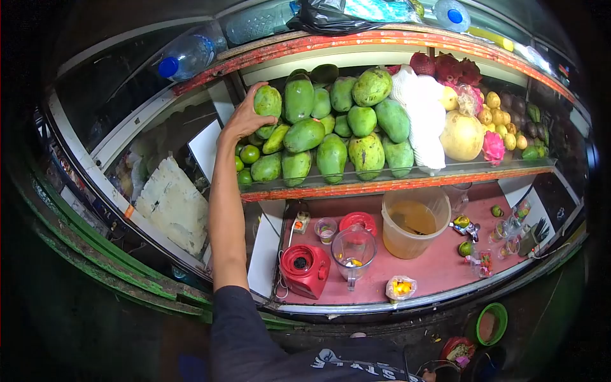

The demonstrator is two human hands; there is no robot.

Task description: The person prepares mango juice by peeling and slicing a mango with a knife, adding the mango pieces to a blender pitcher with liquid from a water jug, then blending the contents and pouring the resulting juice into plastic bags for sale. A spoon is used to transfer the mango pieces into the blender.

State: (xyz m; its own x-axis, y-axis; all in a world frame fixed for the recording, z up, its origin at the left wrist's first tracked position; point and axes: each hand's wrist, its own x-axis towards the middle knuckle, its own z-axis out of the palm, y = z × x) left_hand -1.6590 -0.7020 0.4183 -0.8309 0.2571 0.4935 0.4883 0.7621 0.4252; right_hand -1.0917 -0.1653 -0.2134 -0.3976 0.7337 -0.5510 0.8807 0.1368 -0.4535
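On the left end of the fruit shelf, my left hand point(242, 121) is wrapped round a green mango point(267, 104), thumb below it and fingers over its upper left side. Several other green mangoes point(304, 135) are piled right beside it. Small round green fruits point(249, 154) lie just under my wrist, at the shelf's left end. My left arm reaches up past the lower counter. I cannot make out my right hand in this view.
The glass-edged shelf point(394, 184) also bears a melon point(463, 136), dragon fruit point(493, 148) and net-wrapped fruit point(417, 114). Below, a red blender base point(304, 270), a blender jug point(354, 254) and a bucket of brownish liquid point(414, 223) stand on the pink counter point(375, 278).
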